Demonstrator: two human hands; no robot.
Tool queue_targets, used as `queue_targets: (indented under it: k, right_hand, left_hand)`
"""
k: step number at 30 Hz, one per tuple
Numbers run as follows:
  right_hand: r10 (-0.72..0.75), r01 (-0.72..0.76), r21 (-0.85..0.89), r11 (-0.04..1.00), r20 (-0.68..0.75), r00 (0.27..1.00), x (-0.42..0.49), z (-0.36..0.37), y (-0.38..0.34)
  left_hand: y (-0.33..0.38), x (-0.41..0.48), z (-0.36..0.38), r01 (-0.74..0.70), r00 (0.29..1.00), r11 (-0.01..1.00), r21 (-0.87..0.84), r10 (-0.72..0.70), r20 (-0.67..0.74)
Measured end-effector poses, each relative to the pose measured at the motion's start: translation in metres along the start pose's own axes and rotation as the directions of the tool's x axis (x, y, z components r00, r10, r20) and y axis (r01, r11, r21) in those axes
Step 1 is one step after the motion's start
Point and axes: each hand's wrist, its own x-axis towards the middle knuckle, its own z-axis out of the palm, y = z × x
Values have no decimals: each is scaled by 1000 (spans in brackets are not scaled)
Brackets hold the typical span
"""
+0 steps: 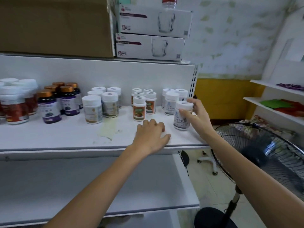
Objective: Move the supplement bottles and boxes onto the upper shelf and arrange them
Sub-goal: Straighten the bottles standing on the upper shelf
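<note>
On the white upper shelf [65, 137] stand groups of supplement bottles. My right hand [196, 116] grips a white-capped bottle with a blue-grey label [181, 119] at the shelf's right end, in front of similar bottles [171, 102]. My left hand [152, 135] rests knuckles-up on the shelf's front edge, fingers curled, holding nothing. To its left stand orange-labelled bottles [139, 108], beige-labelled bottles [93, 109], purple bottles with gold caps [49, 107] and red-labelled bottles [14, 106].
A brown carton [56, 25] and two stacked white glassware boxes [151, 33] sit on top of the unit. The lower shelf [82, 186] is bare. A black standing fan [263, 153] is close on the right, with white side shelves [276, 102] behind it.
</note>
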Motion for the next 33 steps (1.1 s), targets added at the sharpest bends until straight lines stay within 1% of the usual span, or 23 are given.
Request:
queue_targets:
  k: [5,8,11,14,18,20,23,25,27,30,33]
  right_hand:
    - [76,-76,-12,997,-18,997,26,-25,26]
    - [29,-33,-110,993,-31,999,40,-27,33]
    - [25,-29,-184,982,-24,999,57,-25,33]
    - [93,-97,-215,972,-31,995,72,-20,37]
    - [135,-121,-308,944,26,990,78,-12,38]
    - [150,-142,-312,939,1,989,74,-11,36]
    - [60,-101,-369,924,-121,991,58,-12,30]
    - [-28,-38,-410,911,-155,988,43,-11,18]
    - [-107,40,-397,917,-148,983,26,-4,1]
    - [-205,149,-376,915,-115,972,0,29,-29]
    - [-254,237,-316,919,-12,967,-31,88,-62]
  left_hand:
    - [23,18,7,-29,999,1000,-8,29,38]
    - [27,25,11,-29,999,1000,3,29,46]
    - [24,29,13,-17,999,999,-35,19,33]
    - [23,30,15,-22,1000,998,-56,23,12]
    - [23,30,15,-14,1000,997,-81,14,-7]
    - [23,28,15,-18,1000,996,-86,17,-15]
    - [21,20,11,-32,996,994,-109,23,-80]
    - [14,8,7,-43,992,994,-100,31,-118]
    - [0,-10,0,-38,989,995,-88,26,-143]
    - [-36,-47,-17,18,982,995,-101,-36,-184]
    - [-83,-98,-39,88,963,985,-148,-122,-240]
